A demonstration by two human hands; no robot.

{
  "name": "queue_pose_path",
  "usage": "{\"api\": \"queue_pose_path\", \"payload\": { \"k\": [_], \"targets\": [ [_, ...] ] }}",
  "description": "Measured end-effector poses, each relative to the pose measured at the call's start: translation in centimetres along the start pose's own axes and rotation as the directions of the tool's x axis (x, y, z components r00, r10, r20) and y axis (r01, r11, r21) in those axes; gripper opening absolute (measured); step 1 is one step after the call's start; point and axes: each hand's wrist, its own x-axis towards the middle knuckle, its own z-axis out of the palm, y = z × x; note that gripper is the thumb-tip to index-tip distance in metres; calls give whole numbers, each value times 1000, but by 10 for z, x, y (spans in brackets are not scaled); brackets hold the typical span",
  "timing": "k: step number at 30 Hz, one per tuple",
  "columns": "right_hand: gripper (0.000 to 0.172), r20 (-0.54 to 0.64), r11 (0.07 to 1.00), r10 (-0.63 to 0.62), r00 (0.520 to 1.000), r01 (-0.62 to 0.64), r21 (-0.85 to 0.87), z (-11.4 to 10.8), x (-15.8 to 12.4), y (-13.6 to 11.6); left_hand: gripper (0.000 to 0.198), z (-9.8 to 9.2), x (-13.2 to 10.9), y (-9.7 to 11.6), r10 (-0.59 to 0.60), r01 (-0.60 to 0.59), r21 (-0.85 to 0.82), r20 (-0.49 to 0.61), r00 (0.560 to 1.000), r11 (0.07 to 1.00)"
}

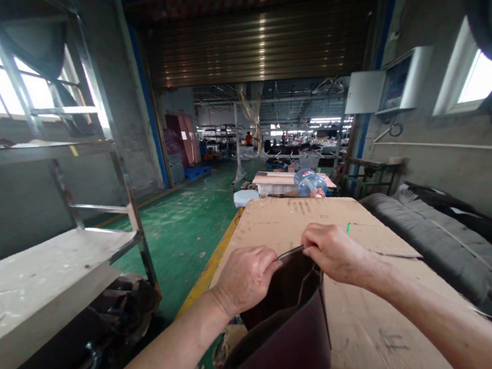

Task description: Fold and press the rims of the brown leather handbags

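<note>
A dark maroon bag (287, 349), its mouth gaping upward, is held up at the near end of a cardboard-covered table. My left hand (248, 274) pinches the far rim of the bag on its left side. On the right part of that same rim, the fingers of my right hand (332, 249) are closed. Between the two hands the rim is stretched nearly straight. The inside looks dark, with a fold or inner panel showing near the right side. The lower part of the bag runs out of view.
The flat cardboard (374, 313) covers the table. Rolled grey fabric (448, 254) lies along the right. On the left stands a metal rack (135, 224) with a white shelf. Beyond the table are a clear blue water jug (310, 183) and a stool (246, 197).
</note>
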Motion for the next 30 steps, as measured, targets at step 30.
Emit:
{"api": "queue_pose_path", "payload": {
  "k": [30],
  "targets": [
    [12,-76,973,104,992,-85,216,-2,2,9,17,2,55,23,-186,210,-144,169,968,967]
  ]
}}
